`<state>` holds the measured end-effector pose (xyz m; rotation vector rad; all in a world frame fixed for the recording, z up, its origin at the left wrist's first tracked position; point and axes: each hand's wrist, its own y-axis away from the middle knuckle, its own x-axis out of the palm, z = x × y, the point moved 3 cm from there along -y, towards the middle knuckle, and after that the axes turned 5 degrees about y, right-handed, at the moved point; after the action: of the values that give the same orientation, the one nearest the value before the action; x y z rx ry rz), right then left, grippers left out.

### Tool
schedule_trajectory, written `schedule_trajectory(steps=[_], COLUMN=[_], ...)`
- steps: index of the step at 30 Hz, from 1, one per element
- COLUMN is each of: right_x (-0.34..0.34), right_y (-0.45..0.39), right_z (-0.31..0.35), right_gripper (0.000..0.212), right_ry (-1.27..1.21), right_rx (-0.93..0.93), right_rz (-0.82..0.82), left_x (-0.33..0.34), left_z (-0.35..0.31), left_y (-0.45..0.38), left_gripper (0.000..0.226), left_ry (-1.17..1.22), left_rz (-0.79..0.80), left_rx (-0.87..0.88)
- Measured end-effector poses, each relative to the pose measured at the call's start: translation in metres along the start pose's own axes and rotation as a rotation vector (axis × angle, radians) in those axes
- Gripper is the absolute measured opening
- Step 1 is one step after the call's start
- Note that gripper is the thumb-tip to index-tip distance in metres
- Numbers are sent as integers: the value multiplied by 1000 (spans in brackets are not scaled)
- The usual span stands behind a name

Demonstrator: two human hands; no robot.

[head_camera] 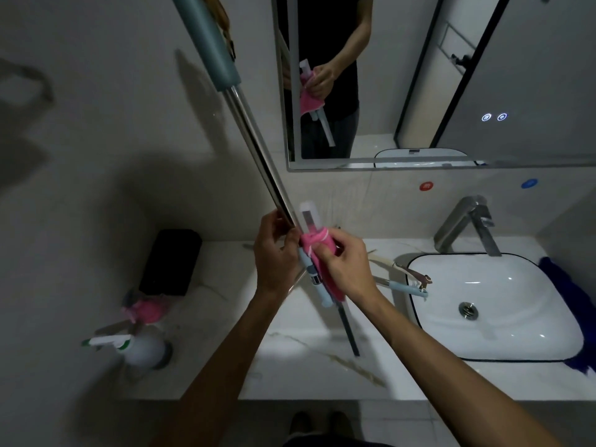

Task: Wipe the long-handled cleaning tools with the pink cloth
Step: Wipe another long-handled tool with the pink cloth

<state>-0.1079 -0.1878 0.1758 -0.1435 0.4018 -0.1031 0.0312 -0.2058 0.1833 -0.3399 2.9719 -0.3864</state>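
Observation:
A long-handled tool with a shiny metal pole (254, 146) and a teal grip (209, 40) at its top slants up to the left over the counter. My left hand (274, 256) grips the pole low down. My right hand (342, 262) pinches the pink cloth (314, 243), which is wrapped around the tool's white and light-blue lower part (309, 217). The dark lower end (350, 330) reaches down to the marble counter (306, 350). Two more tools, one cream-handled (383, 262) and one light-blue (406, 287), lie on the counter with their heads over the sink rim.
A white basin (496, 304) with a chrome faucet (467, 224) is at the right, a blue cloth (564, 285) beside it. A white spray bottle (135, 346), a pink item (146, 309) and a black box (171, 262) stand at the left. A mirror (419, 79) hangs behind.

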Motion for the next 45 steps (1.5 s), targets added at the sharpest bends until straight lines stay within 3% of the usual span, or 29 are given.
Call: schedule_trajectory(steps=[5, 11, 14, 22, 28, 31, 40, 45], right_x=[-6, -9, -13, -14, -10, -7, -5, 0], right_y=[-7, -5, -7, -6, -1, -2, -13, -7], right_z=[9, 17, 13, -2, -35, -41, -9, -27], right_gripper=[11, 11, 13, 18, 20, 17, 16, 17], right_ry=[0, -40, -45, 27, 119, 167, 85, 166], right_rx=[-42, -65, -41, -43, 54, 103, -11, 8], right_rz=[-9, -126, -108, -54, 46, 96, -50, 62], left_x=[0, 6, 11, 12, 5, 2, 6, 2], left_z=[1, 1, 0, -3, 9, 19, 23, 27], left_y=[7, 12, 9, 3, -3, -5, -2, -10], left_gripper=[23, 33, 42, 31, 40, 33, 29, 27], left_ry=[-43, -54, -32, 165, 153, 108, 58, 102], left_rz=[126, 212, 283, 136, 41, 45, 121, 60], left_rx=[12, -3, -21, -95, -193, -189, -148, -216])
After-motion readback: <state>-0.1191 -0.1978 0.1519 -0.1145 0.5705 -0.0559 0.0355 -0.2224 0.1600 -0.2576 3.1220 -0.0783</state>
